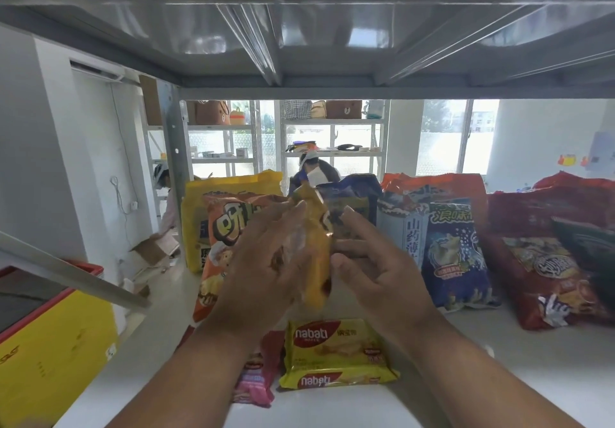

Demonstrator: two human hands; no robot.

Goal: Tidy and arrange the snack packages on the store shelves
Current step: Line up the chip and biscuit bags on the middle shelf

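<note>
Both hands hold a yellow snack bag (316,254) upright over the middle of a white store shelf (499,377): left hand (266,261) w/ straight fingers pressed flat to its side, right hand (369,268) w/ fingers curled on the other edge. Near the front edge, below the bag, lies a yellow Nabati wafer pack (336,354), a pink pack (256,374) just beside it. Orange chip bag (226,238) & blue seafood-snack bag (456,254) stand toward the back.
</note>
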